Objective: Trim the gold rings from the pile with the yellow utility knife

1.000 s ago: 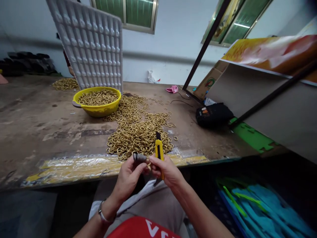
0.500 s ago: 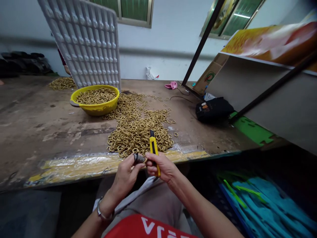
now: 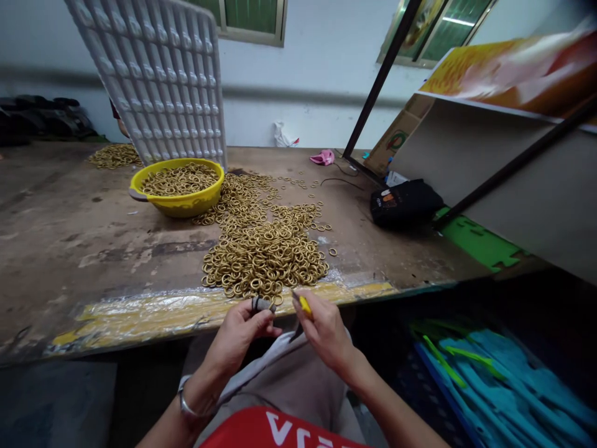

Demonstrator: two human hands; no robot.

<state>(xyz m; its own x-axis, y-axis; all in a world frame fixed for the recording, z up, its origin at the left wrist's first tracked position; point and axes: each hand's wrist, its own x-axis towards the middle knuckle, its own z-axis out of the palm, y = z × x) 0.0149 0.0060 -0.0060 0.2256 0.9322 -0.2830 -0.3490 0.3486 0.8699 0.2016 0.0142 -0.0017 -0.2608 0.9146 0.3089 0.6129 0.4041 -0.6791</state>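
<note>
My left hand [image 3: 240, 333] is at the table's front edge, with a grey wrap [image 3: 262, 304] and a black band around a finger. Its thumb and finger pinch a small gold-coloured ring, mostly hidden at the fingertips. Just right of it, my right hand [image 3: 326, 330] is closed around a utility knife [image 3: 305, 306]. Only part of the knife's yellow body shows, and a dark blade end points down-left between the hands. Directly beyond both hands lies a pile of gold-coloured rings [image 3: 265, 249].
A yellow basin [image 3: 186, 205] full of rings stands left of the pile, before an upright grey ribbed plastic panel [image 3: 163, 81]. A black pouch [image 3: 405, 202] and pink cloth [image 3: 323, 157] lie right. Below right are turquoise pieces [image 3: 504, 373]. Another person's arm [image 3: 122, 126] shows behind the panel.
My right hand has moved right, away from the left hand, and turned over. The knife, upright before with its dark end up, is now mostly covered by the hand.
</note>
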